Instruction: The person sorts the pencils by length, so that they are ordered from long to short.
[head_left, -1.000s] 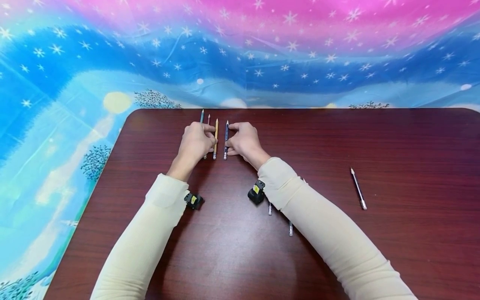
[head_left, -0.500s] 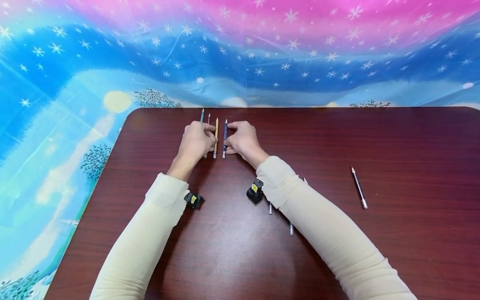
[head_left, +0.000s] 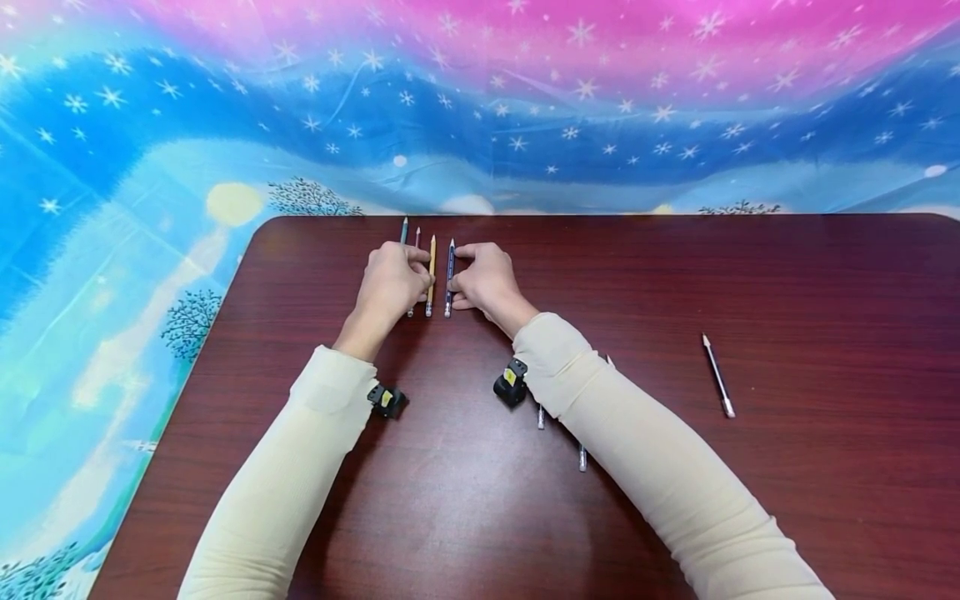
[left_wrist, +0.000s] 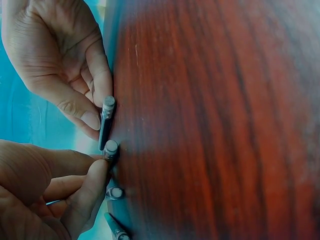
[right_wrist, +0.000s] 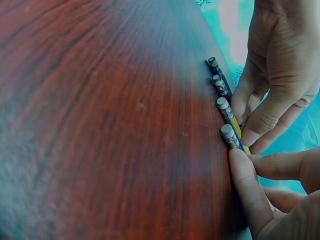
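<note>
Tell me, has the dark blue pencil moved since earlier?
Yes, slightly: the dark blue pencil has shifted left, toward the yellow pencil, judged against the table.

yellow pencil [head_left: 432, 254], navy pencil [head_left: 451, 268], teal pencil [head_left: 404, 232], wood-grained maroon table [head_left: 615, 283], cream sleeves [head_left: 292, 467], pink-and-blue snowflake backdrop [head_left: 487, 100]

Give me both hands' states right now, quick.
Left hand: closed, holding the yellow pencil.
Right hand: closed, holding the dark blue pencil.

teal pencil [head_left: 405, 232] partly behind left hand [head_left: 392, 279]
</note>
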